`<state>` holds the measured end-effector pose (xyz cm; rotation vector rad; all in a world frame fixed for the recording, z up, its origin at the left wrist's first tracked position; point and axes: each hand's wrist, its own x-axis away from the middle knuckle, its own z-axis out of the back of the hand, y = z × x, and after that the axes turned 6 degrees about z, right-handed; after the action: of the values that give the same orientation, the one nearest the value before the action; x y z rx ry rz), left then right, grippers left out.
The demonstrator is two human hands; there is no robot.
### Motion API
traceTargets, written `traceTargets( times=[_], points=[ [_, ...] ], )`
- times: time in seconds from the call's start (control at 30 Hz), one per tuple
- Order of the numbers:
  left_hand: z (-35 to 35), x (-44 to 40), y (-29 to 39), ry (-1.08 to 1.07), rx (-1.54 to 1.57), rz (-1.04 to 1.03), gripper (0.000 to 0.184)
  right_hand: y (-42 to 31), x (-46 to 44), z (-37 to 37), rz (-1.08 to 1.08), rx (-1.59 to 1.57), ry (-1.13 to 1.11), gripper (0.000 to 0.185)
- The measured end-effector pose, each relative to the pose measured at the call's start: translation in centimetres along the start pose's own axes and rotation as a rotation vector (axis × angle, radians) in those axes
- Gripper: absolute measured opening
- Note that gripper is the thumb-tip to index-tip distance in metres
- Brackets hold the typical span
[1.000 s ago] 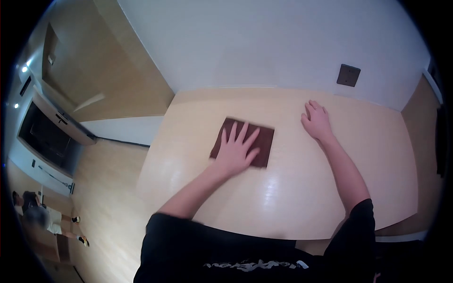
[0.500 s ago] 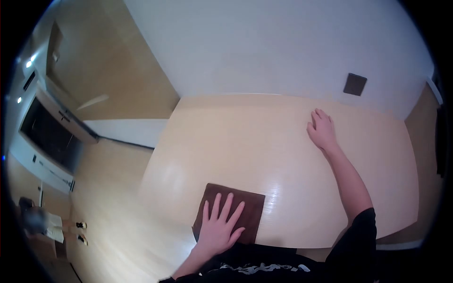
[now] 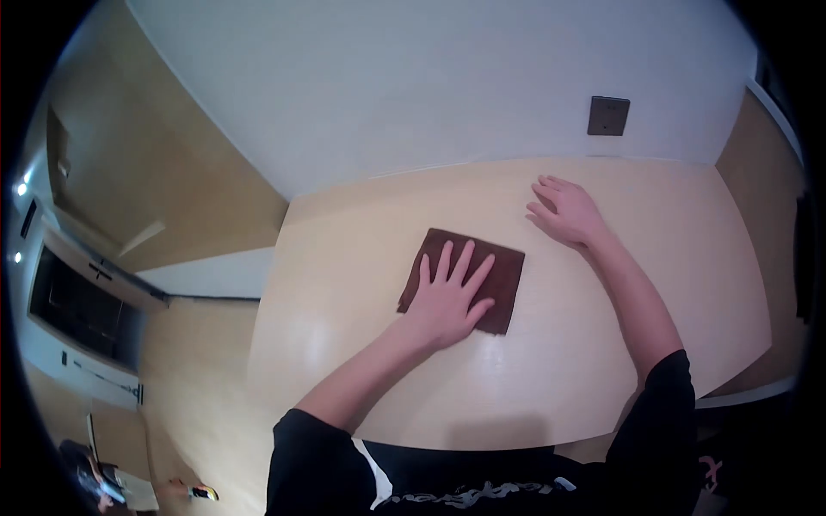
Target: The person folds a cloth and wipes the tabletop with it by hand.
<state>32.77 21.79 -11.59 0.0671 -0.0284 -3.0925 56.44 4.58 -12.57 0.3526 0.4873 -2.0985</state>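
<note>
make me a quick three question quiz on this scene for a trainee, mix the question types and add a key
1. True or false: the right hand is apart from the brown cloth.
2. Multiple choice: what is mounted on the wall beyond the table?
A) a round clock
B) a dark, squarish plate
C) a mirror
3. Fill in the blank: the ____ hand lies on the cloth with its fingers spread.

Key: 1. True. 2. B. 3. Left, since the left hand is the one resting on the cloth.
</note>
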Motion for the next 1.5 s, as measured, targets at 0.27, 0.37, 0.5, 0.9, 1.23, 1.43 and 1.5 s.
traceTargets(
  times=[0.27,0.37,0.5,0.9,1.23,1.43,1.5],
  points=[
    [-0.9,-13.0,0.2,-0.061,-0.048,0.345,0.067,1.9,-0.1,-0.7,0.05,-0.237,0.151,0.035],
    [-1.0,-16.8,-0.4,-0.067,-0.025,0.383,0.067,2.1,-0.3,-0.9,0.042,-0.275,0.128,0.035],
    [-1.4,-19.6,-0.6,-0.066,-0.008,0.417,0.069,2.5,0.0,-1.7,0.103,-0.215,0.127,0.034],
    [-2.7,-14.0,-0.7,0.163,0.055,0.232,0.064,2.6,-1.4,-1.2,0.059,-0.233,0.104,0.032],
    [0.4,11.6,5.2,0.101,0.108,0.03,0.071,2.5,-1.0,-1.5,0.059,-0.257,0.132,0.032],
    [1.3,16.5,7.5,0.091,0.183,0.164,0.067,2.2,-1.1,-1.1,0.102,-0.184,0.127,0.028],
    [1.3,16.5,7.3,0.1,0.176,0.148,0.067,2.4,-0.9,-1.4,0.117,-0.176,0.141,0.028]
  ],
)
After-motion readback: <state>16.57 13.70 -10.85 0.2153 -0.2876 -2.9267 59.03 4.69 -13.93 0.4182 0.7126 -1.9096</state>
